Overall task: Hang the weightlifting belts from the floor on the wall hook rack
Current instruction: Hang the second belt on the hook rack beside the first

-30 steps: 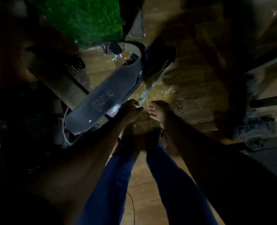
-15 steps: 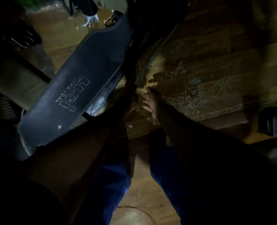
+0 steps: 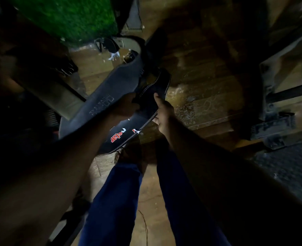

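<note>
**Two belts held above a wooden floor, seen from the head camera**

Two dark weightlifting belts are shown gripped at waist height over a plank floor [image 3: 205, 96]. The embossed belt [image 3: 100, 107] is held by the left hand [image 3: 124, 108], whose fingers are closed over its lower edge; the belt runs diagonally from lower left to upper right, where a metal buckle [image 3: 129, 56] is visible at its far end. Beneath and just beside it, the white-stitched belt [image 3: 146, 110] — marked with red lettering (only partly legible) — is clasped by the right hand [image 3: 163, 114], the thumb pressed on the upper face and the fingers wrapped under the stitched edge. The two belts overlap where the hands meet. Both are off the floor as far as can be seen; the far ends are lost in shadow. Blue trouser legs [image 3: 114, 201] and bare feet are seen below. A green mat [image 3: 67, 16] lies at the upper left, and a dark metal frame [image 3: 279, 96] stands at the right.
</note>
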A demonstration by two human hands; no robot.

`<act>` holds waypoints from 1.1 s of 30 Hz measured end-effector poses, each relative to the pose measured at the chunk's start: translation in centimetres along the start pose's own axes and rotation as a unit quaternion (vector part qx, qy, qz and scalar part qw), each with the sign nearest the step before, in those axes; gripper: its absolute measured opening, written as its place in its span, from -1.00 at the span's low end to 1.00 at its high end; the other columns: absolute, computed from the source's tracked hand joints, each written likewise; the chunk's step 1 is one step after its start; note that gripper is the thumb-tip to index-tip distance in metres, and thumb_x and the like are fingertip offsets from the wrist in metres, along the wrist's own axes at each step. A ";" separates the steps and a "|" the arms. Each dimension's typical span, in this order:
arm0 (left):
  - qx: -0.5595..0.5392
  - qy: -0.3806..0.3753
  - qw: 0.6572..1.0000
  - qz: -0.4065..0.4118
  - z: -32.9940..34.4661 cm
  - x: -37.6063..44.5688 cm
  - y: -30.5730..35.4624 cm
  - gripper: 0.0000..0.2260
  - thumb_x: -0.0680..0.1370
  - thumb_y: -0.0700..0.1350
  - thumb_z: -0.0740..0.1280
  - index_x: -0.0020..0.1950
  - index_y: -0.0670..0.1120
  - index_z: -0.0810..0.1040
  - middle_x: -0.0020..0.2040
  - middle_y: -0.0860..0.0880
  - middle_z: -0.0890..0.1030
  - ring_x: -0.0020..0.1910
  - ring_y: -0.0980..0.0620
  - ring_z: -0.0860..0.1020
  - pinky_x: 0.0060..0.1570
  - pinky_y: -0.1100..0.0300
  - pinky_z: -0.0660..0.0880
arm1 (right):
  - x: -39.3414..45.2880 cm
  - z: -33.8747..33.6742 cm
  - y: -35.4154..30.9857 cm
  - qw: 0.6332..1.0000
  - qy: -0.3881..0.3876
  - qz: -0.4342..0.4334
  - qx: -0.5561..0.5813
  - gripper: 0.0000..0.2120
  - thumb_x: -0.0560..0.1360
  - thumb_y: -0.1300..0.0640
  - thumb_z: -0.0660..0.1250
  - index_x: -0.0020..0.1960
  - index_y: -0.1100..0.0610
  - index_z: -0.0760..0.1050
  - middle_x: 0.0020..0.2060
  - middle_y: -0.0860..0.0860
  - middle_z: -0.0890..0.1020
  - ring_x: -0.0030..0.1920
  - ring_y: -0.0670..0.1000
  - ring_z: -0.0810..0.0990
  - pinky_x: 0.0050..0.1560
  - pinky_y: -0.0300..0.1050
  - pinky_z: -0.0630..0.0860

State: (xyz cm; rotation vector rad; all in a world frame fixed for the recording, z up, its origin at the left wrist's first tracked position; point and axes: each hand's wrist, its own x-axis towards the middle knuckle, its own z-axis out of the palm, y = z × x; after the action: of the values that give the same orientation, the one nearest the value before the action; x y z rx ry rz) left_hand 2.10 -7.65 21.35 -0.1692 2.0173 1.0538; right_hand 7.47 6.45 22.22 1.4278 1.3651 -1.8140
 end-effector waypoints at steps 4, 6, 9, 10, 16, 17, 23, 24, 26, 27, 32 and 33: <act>-0.057 0.032 0.998 0.018 -4.2 -8.2 7.3 -0.75 0.52 -0.44 0.26 0.18 -0.29 0.51 0.02 -0.22 0.51 -0.01 -0.05 0.50 -0.21 0.21 0.35 | -8.4 0.7 -4.3 0.998 -0.050 -0.039 0.002 -0.65 0.53 -0.12 0.40 0.16 0.11 0.57 0.10 0.08 0.71 0.05 0.09 0.68 0.01 0.00 0.62; -0.082 0.049 0.995 0.011 -6.8 -12.1 9.3 -0.88 0.53 -0.35 0.28 0.05 -0.22 0.53 -0.10 -0.18 0.52 -0.19 0.06 0.54 -0.27 0.25 0.39 | -12.9 1.5 -6.3 0.996 -0.072 -0.055 -0.027 -0.56 0.50 -0.16 0.41 0.24 0.10 0.58 0.10 0.06 0.71 0.09 0.12 0.69 0.03 0.03 0.64; -0.122 0.088 0.988 0.022 -10.5 -17.7 12.0 -0.90 0.50 -0.18 0.31 -0.20 -0.16 0.54 -0.29 -0.01 0.62 -0.28 0.10 0.55 -0.17 0.09 0.42 | -19.6 2.8 -9.6 0.991 -0.109 -0.074 -0.036 -0.69 0.52 -0.09 0.42 0.15 0.08 0.62 0.06 0.08 0.71 0.01 0.10 0.69 -0.11 -0.04 0.65; -0.153 0.094 0.983 0.022 -11.6 -19.6 12.9 -0.84 0.51 -0.25 0.31 -0.27 -0.13 0.54 -0.40 0.07 0.62 -0.36 0.19 0.55 -0.16 0.10 0.43 | -21.8 3.2 -10.6 0.989 -0.123 -0.071 -0.037 -0.79 0.54 -0.04 0.41 0.06 0.08 0.62 0.01 0.08 0.71 -0.07 0.05 0.70 -0.19 -0.11 0.63; -0.203 0.116 0.970 0.069 -17.9 -31.0 20.5 -0.73 0.58 -0.39 0.24 -0.25 -0.13 0.49 -0.56 0.14 0.55 -0.54 0.31 0.49 -0.37 0.42 0.38 | -32.5 6.2 -16.5 0.972 -0.221 -0.078 -0.017 -0.55 0.53 -0.07 0.40 0.29 0.20 0.58 0.25 0.18 0.63 0.16 0.13 0.65 0.28 0.06 0.54; -0.214 0.130 0.965 0.076 -18.9 -32.3 21.6 -0.75 0.58 -0.38 0.26 -0.25 -0.14 0.50 -0.55 0.13 0.55 -0.54 0.30 0.49 -0.36 0.39 0.38 | -33.5 6.8 -17.5 0.966 -0.240 -0.094 -0.011 -0.45 0.46 -0.11 0.48 0.33 0.19 0.56 0.28 0.17 0.61 0.23 0.14 0.61 0.40 0.13 0.44; -0.241 0.186 0.942 0.142 -23.8 -40.4 28.5 -0.71 0.57 -0.27 0.34 -0.34 -0.08 0.46 -0.58 0.10 0.48 -0.59 0.22 0.42 -0.50 0.35 0.32 | -40.1 9.6 -24.6 0.960 -0.211 -0.181 -0.033 -0.25 0.12 -0.40 0.56 0.17 0.02 0.65 0.13 0.02 0.71 0.19 0.07 0.65 0.34 0.08 0.44; -0.245 0.192 0.937 0.158 -24.5 -41.7 29.4 -0.68 0.56 -0.26 0.34 -0.38 -0.06 0.43 -0.60 0.10 0.44 -0.61 0.21 0.38 -0.52 0.33 0.28 | -39.2 10.2 -25.8 0.961 -0.189 -0.203 -0.017 -0.14 0.03 -0.47 0.55 0.18 0.00 0.64 0.14 0.00 0.70 0.22 0.08 0.63 0.35 0.12 0.44; -0.242 0.197 0.932 0.186 -25.6 -43.9 31.2 -0.63 0.56 -0.26 0.33 -0.43 -0.05 0.41 -0.60 0.11 0.38 -0.62 0.19 0.31 -0.55 0.30 0.21 | -40.6 10.8 -28.5 0.954 -0.196 -0.228 0.010 -0.12 0.01 -0.49 0.55 0.18 0.01 0.64 0.13 0.02 0.70 0.21 0.12 0.63 0.33 0.24 0.47; -0.232 0.188 0.932 0.204 -25.8 -44.9 31.9 -0.64 0.57 -0.27 0.32 -0.41 -0.06 0.40 -0.60 0.11 0.38 -0.63 0.18 0.30 -0.57 0.29 0.19 | -42.5 10.8 -29.6 0.950 -0.203 -0.237 0.011 -0.25 0.16 -0.39 0.56 0.18 0.06 0.63 0.11 0.05 0.70 0.17 0.14 0.65 0.28 0.28 0.51; -0.222 0.202 0.914 0.273 -26.7 -49.6 36.0 -0.71 0.63 -0.20 0.26 -0.30 -0.10 0.39 -0.56 0.08 0.40 -0.64 0.14 0.33 -0.60 0.35 0.23 | -56.8 9.8 -32.5 0.921 -0.241 -0.306 -0.012 -0.53 0.39 -0.10 0.49 0.21 0.12 0.62 0.10 0.18 0.70 0.07 0.21 0.71 0.13 0.26 0.61; -0.220 0.236 0.902 0.288 -27.2 -50.8 37.1 -0.71 0.65 -0.17 0.26 -0.29 -0.10 0.37 -0.56 0.08 0.39 -0.64 0.14 0.33 -0.59 0.35 0.24 | -58.3 9.9 -33.0 0.908 -0.263 -0.325 -0.034 -0.49 0.33 -0.14 0.51 0.18 0.10 0.65 0.10 0.15 0.71 0.09 0.19 0.70 0.19 0.23 0.59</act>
State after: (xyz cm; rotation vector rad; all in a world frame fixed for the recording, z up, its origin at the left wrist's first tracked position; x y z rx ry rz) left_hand 1.12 -16.09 89.36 -0.0617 2.2832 2.0062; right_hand -3.00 -1.40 88.67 0.3718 1.6789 -2.2848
